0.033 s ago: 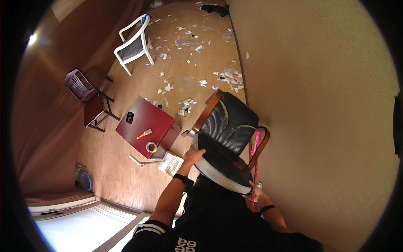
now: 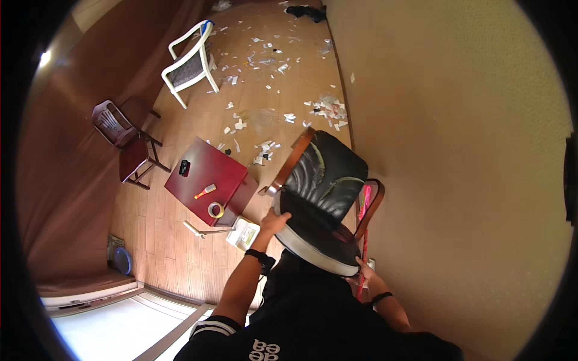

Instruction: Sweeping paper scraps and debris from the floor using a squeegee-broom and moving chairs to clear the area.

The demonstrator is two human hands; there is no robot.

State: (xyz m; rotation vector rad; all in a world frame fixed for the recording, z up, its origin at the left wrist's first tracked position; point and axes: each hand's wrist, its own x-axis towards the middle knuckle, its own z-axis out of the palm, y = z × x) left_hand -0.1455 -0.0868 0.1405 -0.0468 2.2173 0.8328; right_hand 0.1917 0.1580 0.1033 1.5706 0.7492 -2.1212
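Observation:
Right in front of me is an armchair (image 2: pixel 314 225) with a black padded back, brown wooden arms and a pale front edge to its dark seat. My left hand (image 2: pixel 274 222) grips the seat's left front corner, thumb on top. At the right front corner my right hand (image 2: pixel 368 275) closes on the seat edge, its fingers partly hidden. A pink-red pole (image 2: pixel 365 204) runs beside the chair's right arm and passes close to my right hand; whether they touch I cannot tell.
A dark red cabinet (image 2: pixel 201 171) carries a tape roll (image 2: pixel 216 210), an orange-handled brush (image 2: pixel 205 191) and a black object (image 2: pixel 185 167). Beside it lies a long-handled white dustpan (image 2: pixel 243 233). Paper scraps (image 2: pixel 265 150) litter the floor. A white chair (image 2: pixel 189 66) and brown chair (image 2: pixel 133 156) stand left; a wall (image 2: pixel 457 180) right.
Everything in view has shifted very slightly to the left. Both hands keep the same hold on the armchair.

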